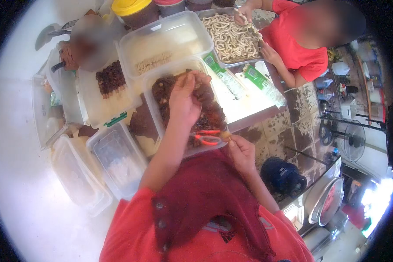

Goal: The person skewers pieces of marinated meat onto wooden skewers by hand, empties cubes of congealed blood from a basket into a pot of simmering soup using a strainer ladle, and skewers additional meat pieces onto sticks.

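Note:
A clear plastic tub point(150, 102) in front of me holds dark, glossy marinated meat point(210, 111). Over it, my left hand point(187, 99) has its fingers curled closed at the meat; the exact piece is partly hidden by the fingers. At the tub's near right corner, my right hand point(242, 153) pinches the pale end of what looks like a skewer point(225, 136), whose other part runs toward the meat. Scissors with orange handles point(208, 137) lie on the meat, just left of the right hand.
Left, another tub point(129, 101) holds dark skewered meat point(111, 79). Behind is a larger bin point(170, 32). A person in red point(292, 48) handles pale, curled strips point(231, 37) in a metal tray. Green skewer packets point(263, 83) lie right; more tubs point(118, 159) stand left.

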Demonstrator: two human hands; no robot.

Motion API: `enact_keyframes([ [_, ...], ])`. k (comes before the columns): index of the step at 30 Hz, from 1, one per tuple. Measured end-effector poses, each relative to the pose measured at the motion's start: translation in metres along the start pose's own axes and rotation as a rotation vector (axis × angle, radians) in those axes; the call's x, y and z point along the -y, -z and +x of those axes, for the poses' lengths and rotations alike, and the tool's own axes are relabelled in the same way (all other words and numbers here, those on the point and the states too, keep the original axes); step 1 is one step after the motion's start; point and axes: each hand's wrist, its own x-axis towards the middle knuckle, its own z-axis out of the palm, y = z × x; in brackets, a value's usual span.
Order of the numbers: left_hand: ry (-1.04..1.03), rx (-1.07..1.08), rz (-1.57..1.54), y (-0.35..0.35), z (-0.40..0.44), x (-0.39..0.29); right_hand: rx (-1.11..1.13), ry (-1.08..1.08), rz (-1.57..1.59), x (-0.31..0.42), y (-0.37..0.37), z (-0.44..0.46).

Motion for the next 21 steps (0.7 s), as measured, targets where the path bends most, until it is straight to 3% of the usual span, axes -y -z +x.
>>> enact_keyframes([
  [5,-0.043,0.030,0.109,-0.008,-0.005,-0.005,-0.052,0.140,-0.113,0.005,-0.004,0.001],
  [14,-0.033,-0.028,0.432,0.001,-0.002,-0.022,-0.116,0.193,-0.275,0.016,-0.009,-0.001],
  [17,-0.051,-0.130,0.561,-0.002,-0.005,-0.023,-0.039,0.063,-0.233,0.014,-0.008,-0.006],
  [19,-0.096,-0.143,0.697,-0.009,-0.012,-0.032,0.092,0.115,-0.418,-0.004,-0.007,-0.003],
  [20,0.009,-0.271,0.682,-0.016,-0.017,-0.035,0.131,0.148,-0.455,0.000,-0.006,-0.004],
  [21,-0.086,-0.036,1.106,-0.005,-0.017,-0.038,0.169,0.183,-0.491,0.002,-0.003,-0.003],
])
